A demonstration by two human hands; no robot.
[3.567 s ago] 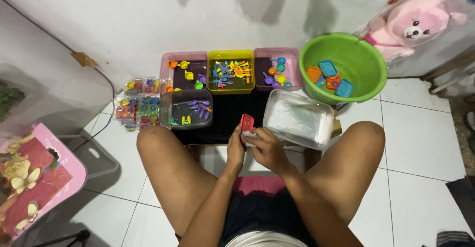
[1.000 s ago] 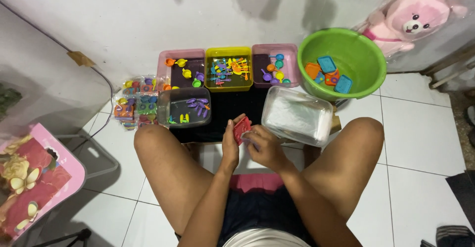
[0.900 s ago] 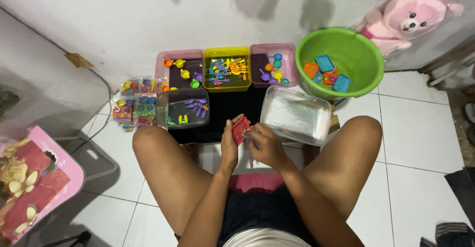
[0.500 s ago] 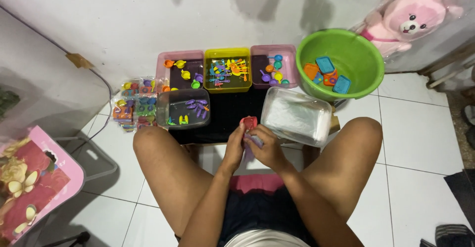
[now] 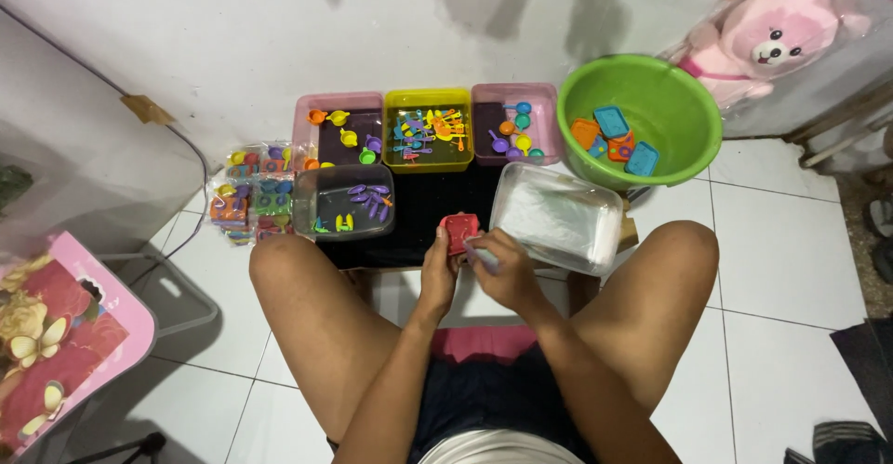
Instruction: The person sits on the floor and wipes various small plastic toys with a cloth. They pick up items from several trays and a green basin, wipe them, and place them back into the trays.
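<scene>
We hold a small red plastic toy piece (image 5: 459,232) between both hands, just above the near edge of the dark tabletop (image 5: 428,213). Our left hand (image 5: 437,273) pinches its left side with thumb and fingers closed on it, while our right hand (image 5: 500,269) closes in from the right, its fingertips touching the piece and also curled around something pale that we cannot make out.

The piece looks like rigid moulded plastic: light, stiff and smooth, so we judge it may slip if pinched only at a corner. Taking it by two opposite flat edges seems the safest hold, and it needs little force.

Just right of our hands lies a clear plastic container (image 5: 558,218) with pale contents. Beyond our hands stand a pink tray (image 5: 340,134), a yellow tray (image 5: 427,129) and a second pink tray (image 5: 516,125) of tiny coloured toys. Left of our hands sits a clear tub (image 5: 344,204), and far right a green basin (image 5: 640,120) with flat blue and orange pieces.
</scene>
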